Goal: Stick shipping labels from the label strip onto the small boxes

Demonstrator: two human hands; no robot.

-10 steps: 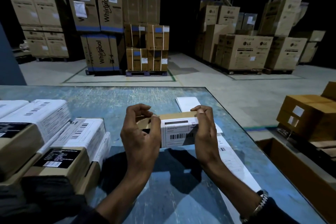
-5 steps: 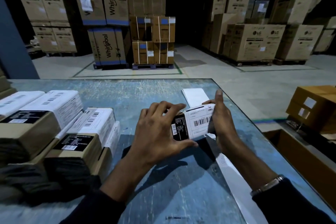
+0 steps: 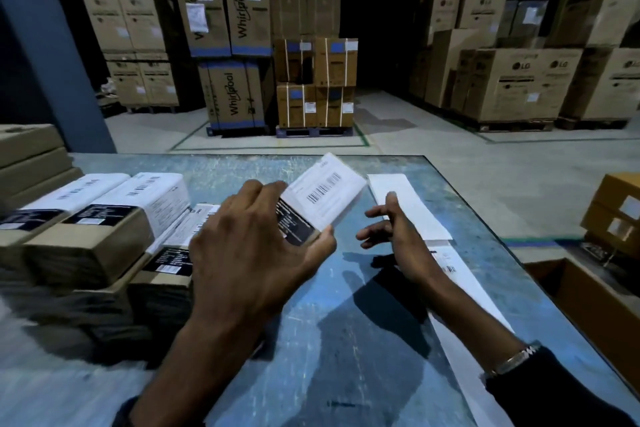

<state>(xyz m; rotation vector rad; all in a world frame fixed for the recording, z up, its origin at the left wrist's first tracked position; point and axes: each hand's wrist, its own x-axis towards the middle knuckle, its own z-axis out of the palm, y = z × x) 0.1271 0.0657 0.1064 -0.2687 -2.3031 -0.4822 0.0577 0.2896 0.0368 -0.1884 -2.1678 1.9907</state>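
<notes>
Left hand: the left hand (image 3: 252,253) was seen from the back, above the blue surface (image 3: 346,340), with its fingers (image 3: 266,191) curled round the near end of a small box (image 3: 318,204); the thumb lay along the box's lower edge.
Small box: it was held off the surface and tilted, its far end raised and turned to the right. A white shipping label (image 3: 329,196) with a barcode was stuck across its upper face, and a black printed panel showed on the end by the thumb.
Right hand: the right hand (image 3: 394,239) was held just right of the box and apart from it, its fingers (image 3: 375,211) loosely spread and holding nothing.
Label strip: the label strip (image 3: 464,284) lay flat on the surface along the right edge, partly under the right forearm; its far end (image 3: 405,204) was blank white.
Labelled boxes: a stack of labelled boxes (image 3: 104,225) stood on the surface to the left, white labels on top, blurred at the near edge.
Background: large cartons (image 3: 235,45) stood on pallets on the warehouse floor (image 3: 450,163) beyond the surface.
</notes>
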